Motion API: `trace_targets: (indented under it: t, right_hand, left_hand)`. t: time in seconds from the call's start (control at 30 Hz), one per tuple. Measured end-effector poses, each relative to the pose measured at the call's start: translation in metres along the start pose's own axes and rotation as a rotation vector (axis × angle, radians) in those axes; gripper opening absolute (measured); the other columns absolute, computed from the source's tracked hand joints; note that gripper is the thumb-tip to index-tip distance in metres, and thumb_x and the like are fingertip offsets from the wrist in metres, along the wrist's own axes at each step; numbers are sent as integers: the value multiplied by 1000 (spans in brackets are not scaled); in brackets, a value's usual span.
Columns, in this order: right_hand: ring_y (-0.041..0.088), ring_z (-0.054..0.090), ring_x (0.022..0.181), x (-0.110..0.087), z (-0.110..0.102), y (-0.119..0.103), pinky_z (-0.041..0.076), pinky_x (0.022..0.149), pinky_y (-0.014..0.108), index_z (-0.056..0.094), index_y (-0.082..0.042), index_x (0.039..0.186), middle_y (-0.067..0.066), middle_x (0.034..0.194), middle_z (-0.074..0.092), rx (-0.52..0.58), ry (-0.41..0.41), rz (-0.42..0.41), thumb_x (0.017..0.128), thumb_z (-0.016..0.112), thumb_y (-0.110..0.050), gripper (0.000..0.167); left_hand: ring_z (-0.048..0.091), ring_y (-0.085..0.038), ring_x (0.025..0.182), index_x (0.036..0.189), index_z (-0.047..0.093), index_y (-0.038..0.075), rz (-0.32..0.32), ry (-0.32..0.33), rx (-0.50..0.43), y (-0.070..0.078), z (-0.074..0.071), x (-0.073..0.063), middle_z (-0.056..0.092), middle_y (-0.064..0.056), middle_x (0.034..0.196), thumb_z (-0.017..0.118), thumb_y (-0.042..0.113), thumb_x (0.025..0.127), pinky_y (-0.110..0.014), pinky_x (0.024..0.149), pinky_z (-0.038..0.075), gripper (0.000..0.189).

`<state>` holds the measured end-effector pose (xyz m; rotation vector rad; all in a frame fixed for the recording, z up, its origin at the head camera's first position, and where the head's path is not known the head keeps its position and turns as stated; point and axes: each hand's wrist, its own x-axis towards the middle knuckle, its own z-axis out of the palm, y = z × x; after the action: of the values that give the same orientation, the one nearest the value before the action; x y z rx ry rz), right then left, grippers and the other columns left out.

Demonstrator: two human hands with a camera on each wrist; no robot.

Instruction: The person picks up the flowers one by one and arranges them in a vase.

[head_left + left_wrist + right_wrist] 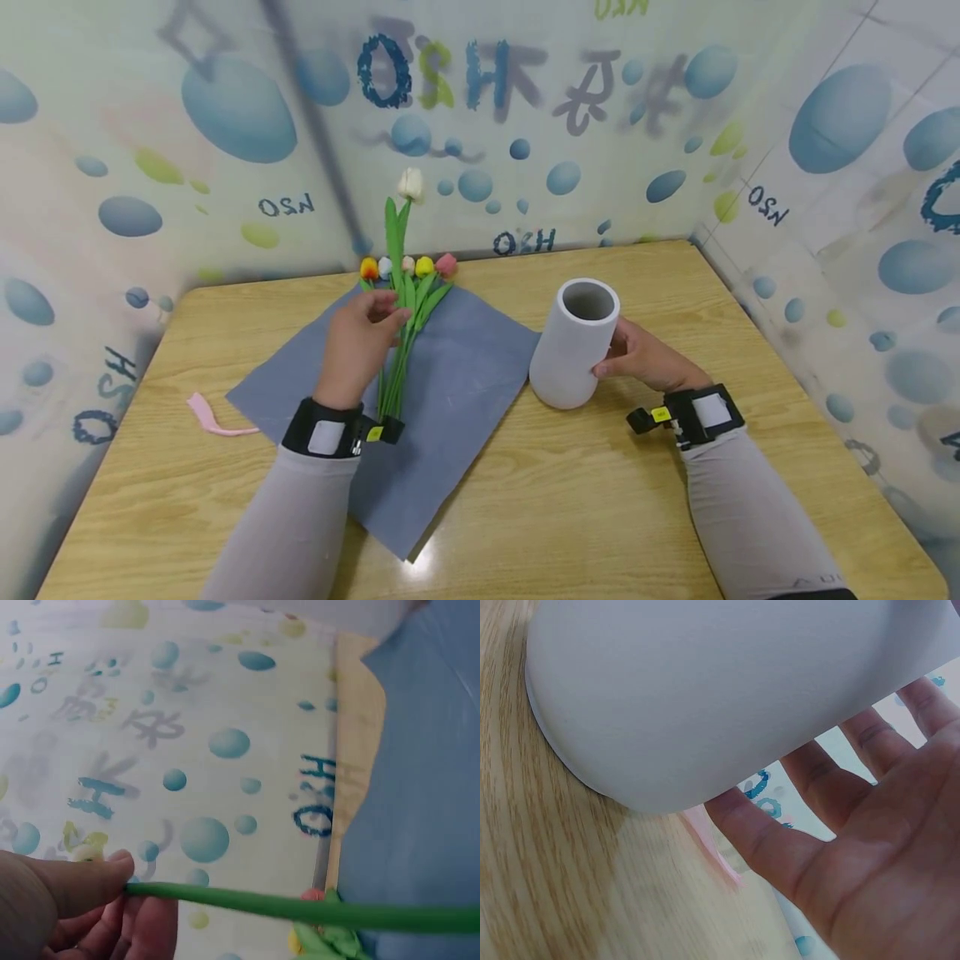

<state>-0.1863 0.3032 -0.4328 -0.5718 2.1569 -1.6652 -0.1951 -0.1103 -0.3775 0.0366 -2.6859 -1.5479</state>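
My left hand [362,342] pinches the green stem [300,907] of a white tulip [410,183] between thumb and fingers. Its bloom points toward the back wall, beyond the other flowers. Under that hand, several more tulips [424,267] in orange, pale blue, yellow and pink lie together on a blue-grey wrapping sheet [465,400]. On the right stands a white vase [567,358], tilted slightly, its round mouth facing up. My right hand [645,358] holds the vase by its right side, thumb toward me; the right wrist view shows its fingers [825,784] against the wall of the vase.
A pink ribbon [206,415] lies on the wooden table [525,508], left of the wrapping sheet and partly beneath it. A patterned curtain [480,150] with blue and green drops rises behind the table's back edge and along both sides.
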Motion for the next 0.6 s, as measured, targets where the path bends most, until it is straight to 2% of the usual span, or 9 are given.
trace_targets:
  t: [0.13,0.27,0.4,0.5,0.6]
  right_hand:
    - [21,54,136,0,1,0,47,111,43,38,-19,157,2,155,49,4,4,12,87,82,-9,83]
    - [21,54,134,-1,2,-1,48,108,37,39,-20,156,0,153,50,7,5,12,87,82,-9,82]
    - [19,55,134,-1,3,-1,48,108,36,39,-20,156,-2,152,51,10,2,5,88,83,-10,81]
    - [19,55,134,-1,2,-1,49,108,35,39,-20,155,-3,152,51,13,1,0,88,83,-10,81]
    - [19,55,134,-1,2,-1,49,107,33,39,-20,155,-3,151,51,12,-1,-2,88,83,-10,81]
  left_hand:
    - [72,-32,104,137,64,7,-1,-21,-169,4,4,0,70,-13,119,71,26,100,-34,79,64,42]
    - [72,-23,103,137,64,9,-21,-67,-324,9,7,0,68,-10,120,72,22,100,-31,80,64,41]
    - [72,-14,98,134,63,7,-53,-145,-492,13,10,1,66,-4,115,71,17,100,-31,81,64,36]
    - [71,-13,96,129,63,9,-76,-207,-635,16,13,0,66,-1,110,68,13,101,-32,83,64,28]
    - [71,-13,93,121,67,13,-91,-237,-755,19,18,-1,67,-1,106,66,8,102,-33,84,64,20]
